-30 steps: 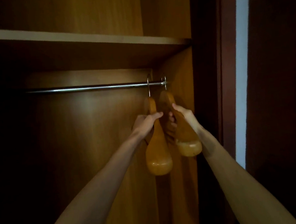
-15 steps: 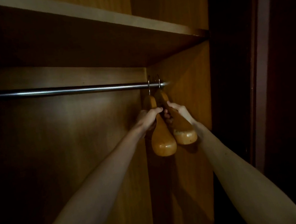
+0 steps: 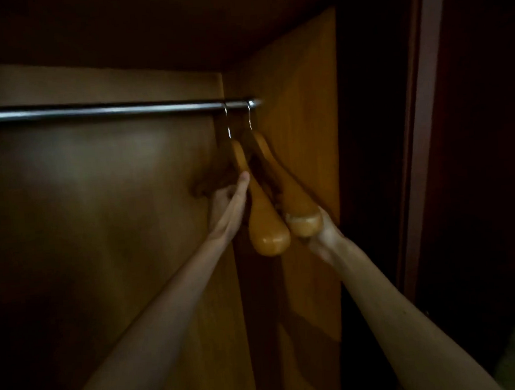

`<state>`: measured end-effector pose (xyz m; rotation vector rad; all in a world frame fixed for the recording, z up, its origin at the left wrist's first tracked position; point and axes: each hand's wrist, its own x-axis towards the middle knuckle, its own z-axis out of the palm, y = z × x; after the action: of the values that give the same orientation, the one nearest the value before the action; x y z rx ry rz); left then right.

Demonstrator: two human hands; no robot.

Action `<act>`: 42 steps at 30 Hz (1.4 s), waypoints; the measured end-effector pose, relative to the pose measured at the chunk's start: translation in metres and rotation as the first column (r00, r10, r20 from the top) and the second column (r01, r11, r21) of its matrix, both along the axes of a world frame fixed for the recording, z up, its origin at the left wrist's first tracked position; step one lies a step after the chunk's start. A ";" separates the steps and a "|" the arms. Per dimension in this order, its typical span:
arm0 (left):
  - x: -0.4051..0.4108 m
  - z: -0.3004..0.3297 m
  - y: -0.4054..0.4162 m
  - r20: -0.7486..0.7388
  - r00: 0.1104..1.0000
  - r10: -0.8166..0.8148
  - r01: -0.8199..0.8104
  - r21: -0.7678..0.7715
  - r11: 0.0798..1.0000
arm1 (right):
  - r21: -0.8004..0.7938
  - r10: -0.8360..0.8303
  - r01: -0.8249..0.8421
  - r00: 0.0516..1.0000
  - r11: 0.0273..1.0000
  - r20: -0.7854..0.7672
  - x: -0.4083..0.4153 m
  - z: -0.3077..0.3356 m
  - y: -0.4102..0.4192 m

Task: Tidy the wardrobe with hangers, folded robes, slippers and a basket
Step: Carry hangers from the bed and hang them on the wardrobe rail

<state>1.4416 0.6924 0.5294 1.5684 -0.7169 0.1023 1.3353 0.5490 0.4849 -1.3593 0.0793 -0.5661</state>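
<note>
Both hands reach into the dim wardrobe. Left hand (image 3: 230, 201) pinches the near hanger (image 3: 262, 212), thumb along its side. Right hand (image 3: 326, 235), blurred and half hidden, sits under the far hanger (image 3: 293, 198); its hold is unclear. Above them, both hooks hang from the rail (image 3: 98, 111). Since earlier, the right hand has dropped from the hanger's arm to its end.

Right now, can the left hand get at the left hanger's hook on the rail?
Probably yes. The left hand already grips the left hanger below its hook, and nothing shows between them on the rail; the right hanger hangs clear beside it.
</note>
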 end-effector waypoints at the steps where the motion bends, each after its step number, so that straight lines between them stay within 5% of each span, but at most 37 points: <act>1: 0.004 -0.012 -0.001 -0.005 1.000 -0.027 0.027 -0.059 0.998 | -0.049 -0.014 0.015 1.000 0.999 0.008 -0.009 -0.011 0.005; 7: -0.030 -0.153 0.007 0.022 0.992 -0.124 0.123 0.043 0.991 | -0.325 -0.190 0.111 0.956 0.939 -0.223 -0.067 -0.120 0.027; 10: -0.060 -0.236 -0.001 -0.118 0.954 -0.276 0.300 0.305 0.904 | -0.392 -0.264 0.106 0.888 0.914 -0.375 -0.100 -0.196 0.038; 16: -0.150 -0.393 -0.017 -0.450 0.742 -0.497 0.662 0.606 0.441 | -0.399 -0.457 0.230 0.555 0.887 -0.695 -0.208 -0.349 0.061; 22: -0.290 -0.508 -0.021 -0.710 0.508 -0.488 0.781 0.618 -0.088 | -0.178 -0.354 0.585 0.201 0.791 -0.913 -0.376 -0.457 0.135; 29: -0.490 -0.571 0.005 -0.786 0.311 -0.535 0.569 0.605 -0.557 | -0.064 -0.145 0.912 -0.005 0.405 -0.989 -0.550 -0.520 0.281; 33: -0.609 -0.584 0.044 -0.811 0.175 -0.558 0.338 0.581 -0.740 | -0.049 -0.047 0.990 -0.043 0.134 -0.998 -0.628 -0.537 0.380; 37: -0.718 -0.588 0.082 -0.833 0.046 -0.551 0.112 0.552 -0.826 | -0.036 0.023 0.987 -0.033 -0.159 -0.999 -0.688 -0.546 0.468; 42: -0.818 -0.587 0.093 -0.806 -0.060 -0.588 -0.021 0.590 -0.807 | -0.032 0.073 0.909 -0.001 -0.416 -0.997 -0.749 -0.553 0.520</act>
<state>0.6240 0.7857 -0.0572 1.4080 -3.0010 -2.0141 0.5865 1.0689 -0.0679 0.3533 2.0239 -0.6127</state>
